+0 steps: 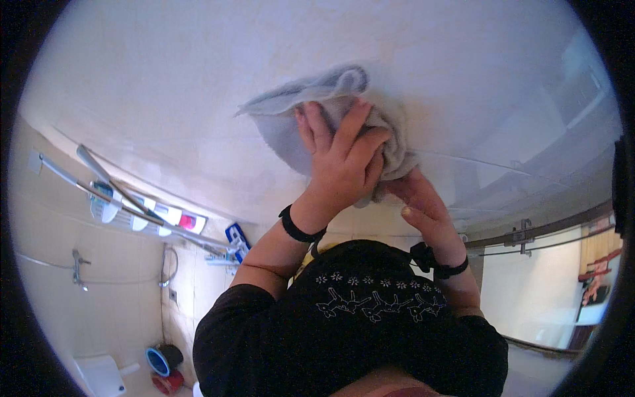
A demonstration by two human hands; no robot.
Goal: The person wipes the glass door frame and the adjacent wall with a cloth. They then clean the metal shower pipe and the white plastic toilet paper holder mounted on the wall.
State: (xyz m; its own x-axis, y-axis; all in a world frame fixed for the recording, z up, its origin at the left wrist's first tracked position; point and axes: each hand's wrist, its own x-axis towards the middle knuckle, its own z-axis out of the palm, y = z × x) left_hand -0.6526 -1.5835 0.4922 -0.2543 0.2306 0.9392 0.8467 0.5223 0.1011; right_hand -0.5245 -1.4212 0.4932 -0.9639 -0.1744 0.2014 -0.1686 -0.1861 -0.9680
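Observation:
A grey terry cloth towel [283, 134] lies bunched against a broad pale tiled surface [188, 84], its folds thickest on the right and a loose flap spread left. My left hand [342, 154] presses on the towel from above with fingers apart and bent into the folds. At the towel's lower right edge is my right hand [424, 196], thumb off to the side and fingers tucked against the cloth. The right fingertips are partly hidden by the towel. Black bands circle both wrists.
On the left, metal rails [149, 217] run past a shelf [141, 213] holding bottles. Near it hangs a blue plastic item [238, 240]. Further off are a wall tap [77, 268], a blue-rimmed bucket [158, 360] and a red basin [168, 382]. A dark track [521, 233] crosses the right.

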